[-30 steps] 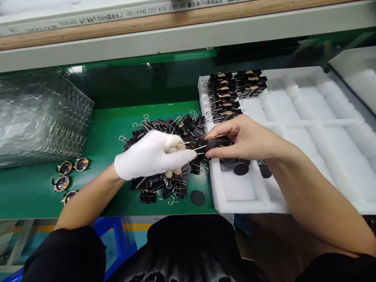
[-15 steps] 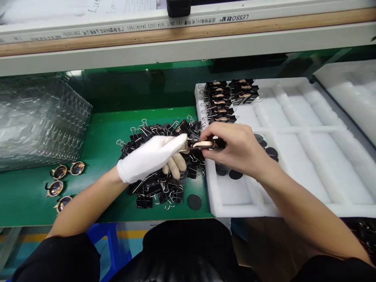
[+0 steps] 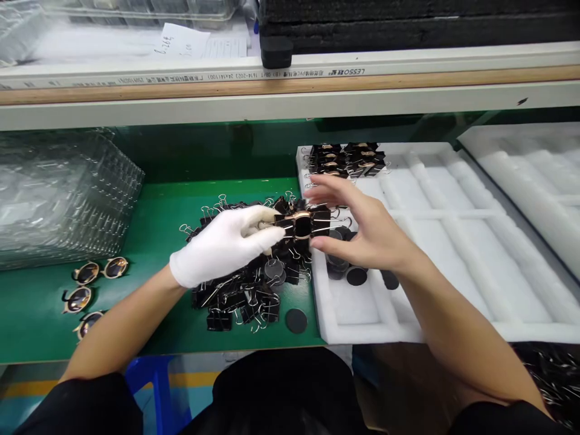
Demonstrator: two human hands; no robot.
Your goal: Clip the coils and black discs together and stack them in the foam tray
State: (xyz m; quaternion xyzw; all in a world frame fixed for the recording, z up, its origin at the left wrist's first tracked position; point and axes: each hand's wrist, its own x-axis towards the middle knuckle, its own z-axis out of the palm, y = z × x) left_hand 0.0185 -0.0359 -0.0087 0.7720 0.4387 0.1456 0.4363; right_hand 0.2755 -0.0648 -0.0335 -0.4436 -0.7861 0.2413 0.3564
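Observation:
My left hand [image 3: 231, 241], in a white glove, pinches the left end of a clipped frame piece [image 3: 302, 225]. That piece has a round black centre with a tan edge, and a black binder clip on each side. Around its right end, my bare right hand [image 3: 362, 226] is spread, thumb and fingers apart. Under and beside the gloved hand lies a heap of black binder clips [image 3: 235, 293] with silver handles. Similar clipped pieces [image 3: 330, 158] stand in rows at the upper left of the white foam tray [image 3: 396, 333].
Black discs [image 3: 357, 277] lie in the tray, and one disc [image 3: 296, 321] is on the green table [image 3: 181, 332]. Round sunglasses [image 3: 87, 273] are at the left, below stacked clear plastic trays [image 3: 63, 199]. A second foam tray [image 3: 534, 157] sits at the right. A shelf edge [image 3: 272, 109] crosses above.
The held piece has turned so its round face shows with clips on both sides. My right hand has opened from its grip. The camera view has shifted, showing more of the shelf.

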